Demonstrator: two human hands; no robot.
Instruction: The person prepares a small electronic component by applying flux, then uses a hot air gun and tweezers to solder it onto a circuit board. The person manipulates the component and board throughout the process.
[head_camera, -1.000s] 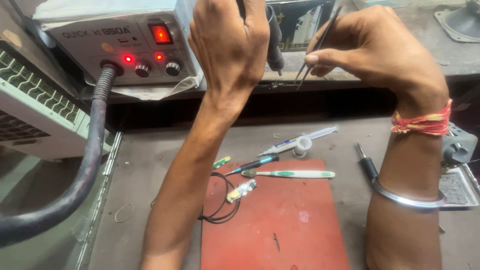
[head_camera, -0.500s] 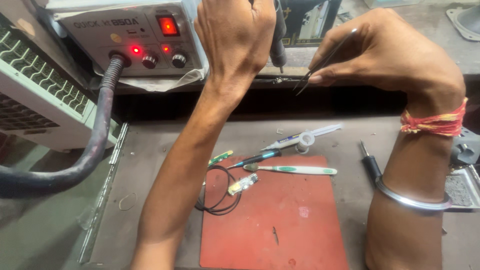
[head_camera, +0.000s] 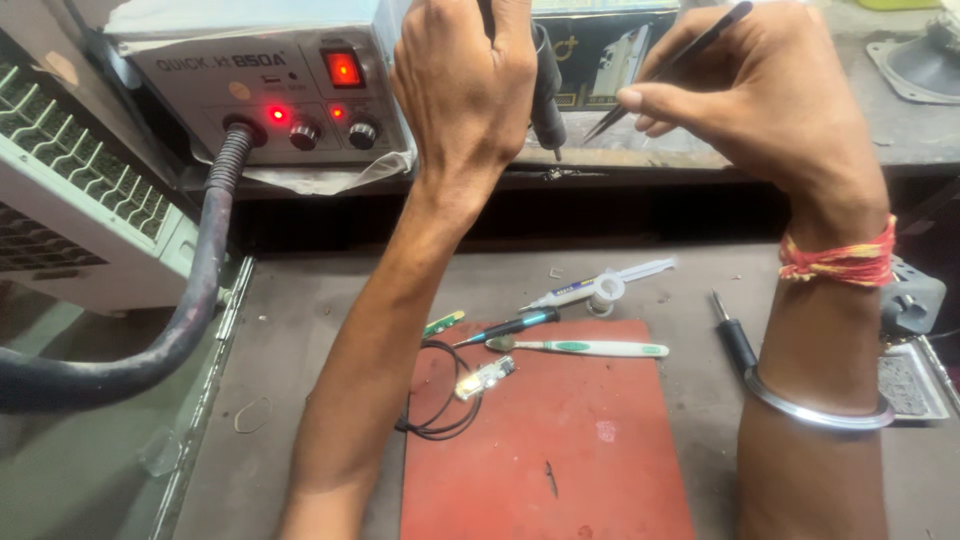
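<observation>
My left hand (head_camera: 465, 85) is raised in front of the upper shelf, closed around a black hot-air handpiece (head_camera: 546, 95) whose nozzle points down. To its right, my right hand (head_camera: 760, 95) pinches black tweezers (head_camera: 665, 70), tips aimed down-left toward the nozzle. A red thread band and a metal bangle circle the right wrist. Below on the bench lies a red work mat (head_camera: 560, 440) with a small circuit board (head_camera: 485, 378) and a black wire loop (head_camera: 440, 405) at its left edge.
A grey rework station (head_camera: 270, 85) with lit red lamps sits upper left, its thick black hose (head_camera: 170, 330) curving down left. A white-handled toothbrush (head_camera: 590, 348), a screwdriver (head_camera: 505, 328), a syringe (head_camera: 600, 285), a solder spool and a black tool (head_camera: 735, 340) lie on the bench.
Both hands have stayed raised together at the shelf; the tweezers tilted more toward the handpiece nozzle. The view shifted slightly left and down.
</observation>
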